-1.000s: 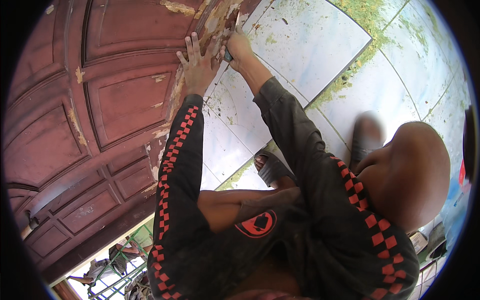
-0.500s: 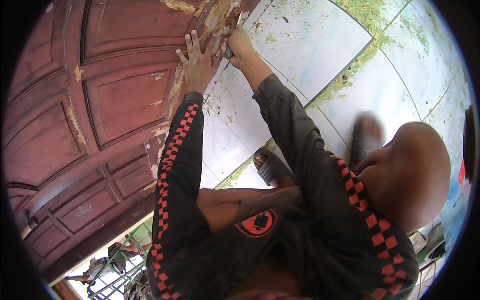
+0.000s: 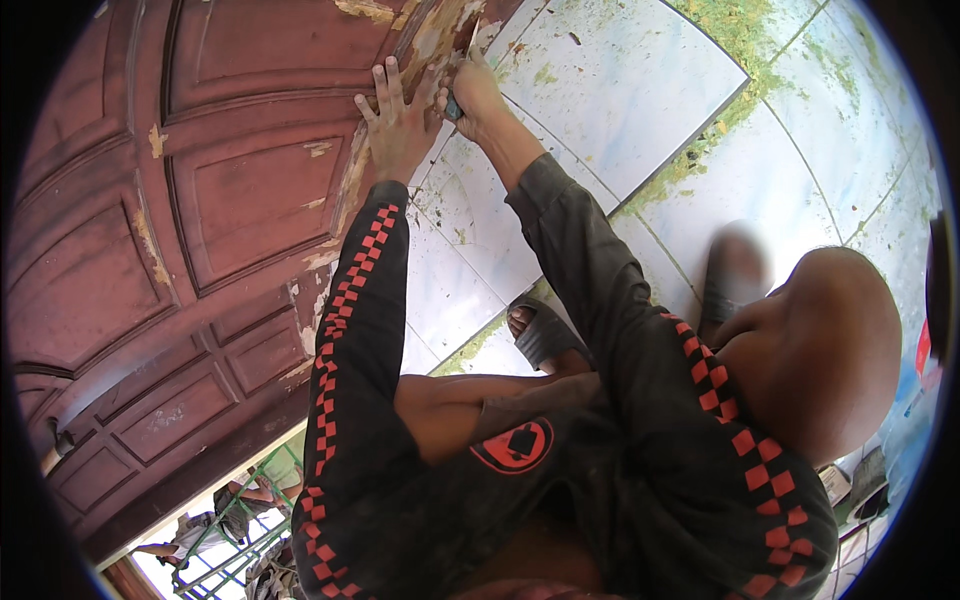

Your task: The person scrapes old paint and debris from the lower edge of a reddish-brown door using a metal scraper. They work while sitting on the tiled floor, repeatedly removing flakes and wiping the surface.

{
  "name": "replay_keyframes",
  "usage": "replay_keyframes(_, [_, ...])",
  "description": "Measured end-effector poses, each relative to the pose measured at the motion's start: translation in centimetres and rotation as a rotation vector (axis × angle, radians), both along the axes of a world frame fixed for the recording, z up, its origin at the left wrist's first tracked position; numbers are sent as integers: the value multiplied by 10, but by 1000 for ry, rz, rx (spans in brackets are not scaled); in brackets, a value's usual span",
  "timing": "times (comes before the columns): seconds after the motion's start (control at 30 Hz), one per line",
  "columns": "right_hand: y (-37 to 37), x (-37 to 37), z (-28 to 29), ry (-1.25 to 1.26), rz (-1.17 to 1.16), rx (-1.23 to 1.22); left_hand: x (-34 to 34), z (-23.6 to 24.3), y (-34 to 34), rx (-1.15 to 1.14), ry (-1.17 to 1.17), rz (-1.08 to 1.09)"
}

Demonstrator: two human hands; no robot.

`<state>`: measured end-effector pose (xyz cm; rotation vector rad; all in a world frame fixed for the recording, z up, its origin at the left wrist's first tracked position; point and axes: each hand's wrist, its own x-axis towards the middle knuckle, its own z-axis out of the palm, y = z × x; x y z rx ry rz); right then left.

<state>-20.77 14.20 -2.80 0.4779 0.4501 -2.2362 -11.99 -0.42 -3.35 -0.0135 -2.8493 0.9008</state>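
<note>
Head view: the left hand lay spread against the door while the right hand gripped a knife, blade by the door's peeling edge; both hands had barely shifted over the last second, so work stayed on that patch.

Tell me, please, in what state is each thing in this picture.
Left hand: open, fingers spread against the door
Right hand: closed around the tool handle
Tool: held, blade bare
Door: red-brown paint, missing in patches
Floor: pale tiles, strewn with green-yellow bits
Sandals: worn on both feet
</note>
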Motion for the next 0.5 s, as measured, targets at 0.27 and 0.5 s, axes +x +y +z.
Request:
replay_keyframes(0.27, [2,-17,-16,-66,29,-41,2,7,9,63,-80,72])
replay_keyframes(0.5, [4,-8,-7,-11,82,-9,4,2,1,-5,-17,48])
